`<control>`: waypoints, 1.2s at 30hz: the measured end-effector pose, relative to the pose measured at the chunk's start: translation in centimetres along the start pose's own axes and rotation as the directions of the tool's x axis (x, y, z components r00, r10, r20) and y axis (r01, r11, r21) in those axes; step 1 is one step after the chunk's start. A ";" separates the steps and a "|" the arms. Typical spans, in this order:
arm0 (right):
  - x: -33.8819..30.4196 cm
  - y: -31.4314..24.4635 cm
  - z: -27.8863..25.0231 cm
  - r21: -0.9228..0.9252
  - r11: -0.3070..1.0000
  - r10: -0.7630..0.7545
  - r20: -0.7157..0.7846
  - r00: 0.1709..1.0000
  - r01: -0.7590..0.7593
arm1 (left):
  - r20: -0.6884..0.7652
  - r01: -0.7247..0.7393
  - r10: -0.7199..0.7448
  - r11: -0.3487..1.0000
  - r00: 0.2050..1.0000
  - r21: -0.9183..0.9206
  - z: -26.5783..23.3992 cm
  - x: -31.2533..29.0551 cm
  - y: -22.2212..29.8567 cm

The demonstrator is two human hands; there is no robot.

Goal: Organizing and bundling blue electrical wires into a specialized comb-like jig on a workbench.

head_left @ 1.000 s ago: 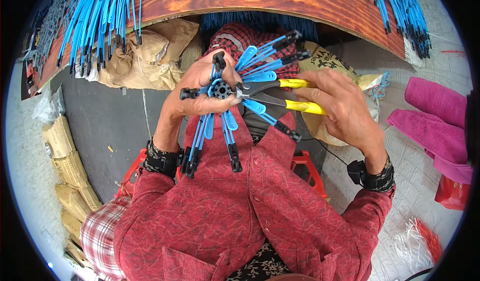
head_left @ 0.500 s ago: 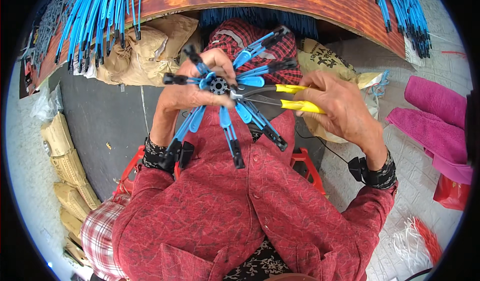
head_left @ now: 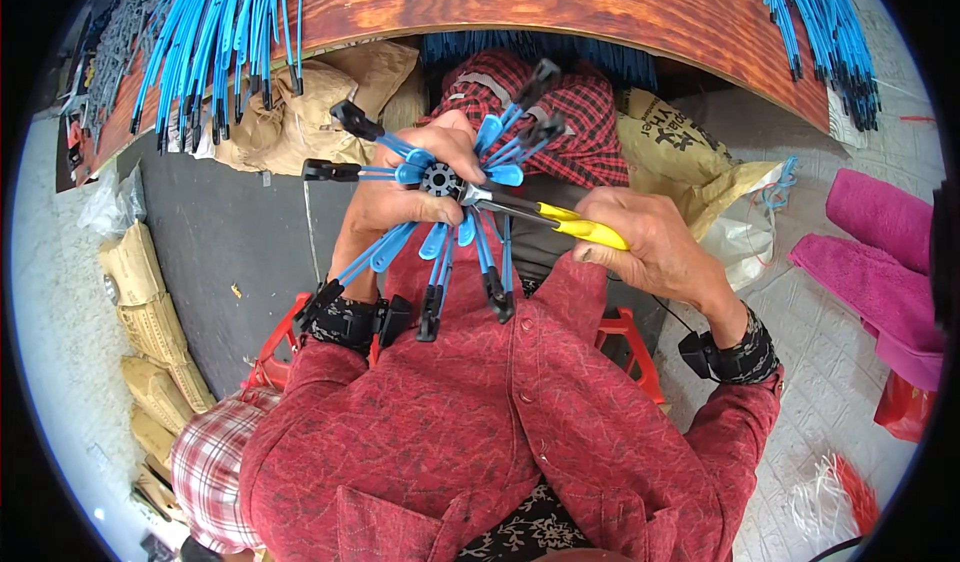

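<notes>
My left hand (head_left: 392, 200) grips a round black notched hub (head_left: 439, 179) between thumb and fingers. Several blue arms (head_left: 388, 249) radiate from this hub, each tipped with a black end piece (head_left: 330, 170). In my right hand (head_left: 660, 242) are pliers with yellow handles (head_left: 590, 230), the fingers wrapped round them. The pliers' metal jaws meet the hub's right side, beside my left fingertips. Their handles are squeezed close together. What lies between the jaws is too small to make out.
A wooden table (head_left: 560, 0) curves across the far side, with bundles of blue arms (head_left: 215, 42) hanging off its left edge and more (head_left: 825, 37) at the right. Brown sacks (head_left: 285, 112) sit underneath. A red stool (head_left: 630, 352) is under me; pink towels (head_left: 870, 262) lie at right.
The pliers' handles have come together, and the jaws have pressed in against the hub. The hub with its blue arms has turned slightly in my left hand.
</notes>
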State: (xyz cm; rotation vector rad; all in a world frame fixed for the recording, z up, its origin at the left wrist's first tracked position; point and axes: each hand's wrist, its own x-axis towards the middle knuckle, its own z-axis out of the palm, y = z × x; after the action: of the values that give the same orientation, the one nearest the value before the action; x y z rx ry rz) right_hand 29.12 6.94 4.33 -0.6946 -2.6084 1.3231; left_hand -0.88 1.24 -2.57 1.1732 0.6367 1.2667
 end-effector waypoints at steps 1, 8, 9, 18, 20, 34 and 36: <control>0.1 -0.1 -0.2 -0.024 1.000 0.005 0.007 1.000 -0.005 | 0.018 -0.042 0.041 0.998 0.999 0.037 -0.1 0.3 0.0; 1.5 3.0 4.0 0.077 0.995 -0.053 -0.038 0.998 0.056 | -0.116 -0.038 0.006 0.961 0.993 -0.273 0.5 -0.3 -1.5; 1.9 3.6 5.2 0.084 0.995 -0.059 -0.036 0.998 0.062 | -0.121 -0.034 0.002 0.963 0.993 -0.267 0.1 -0.6 -1.9; 4.9 5.6 11.1 0.142 0.966 -0.143 -0.404 0.903 0.217 | -0.140 -0.114 0.095 0.984 0.986 -0.136 -1.8 -1.3 -2.9; 4.2 4.9 10.0 0.104 0.975 -0.140 -0.399 0.906 0.196 | -0.158 -0.105 0.079 0.981 0.984 -0.165 -1.5 -0.9 -2.7; -2.7 3.8 5.4 0.819 0.157 -0.015 0.561 0.828 -0.552 | 0.119 -0.126 0.112 0.986 0.987 0.113 0.0 1.3 -0.9; -2.5 3.2 4.0 0.772 0.414 0.081 0.497 0.864 -0.482 | 0.099 -0.134 0.123 0.985 0.987 0.111 0.1 0.9 -0.8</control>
State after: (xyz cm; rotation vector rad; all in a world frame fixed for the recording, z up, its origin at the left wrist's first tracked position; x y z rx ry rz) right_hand 31.10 4.51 -0.44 -0.7142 -1.5016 2.8322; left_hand -0.20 2.17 -3.06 1.3804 0.5812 1.2887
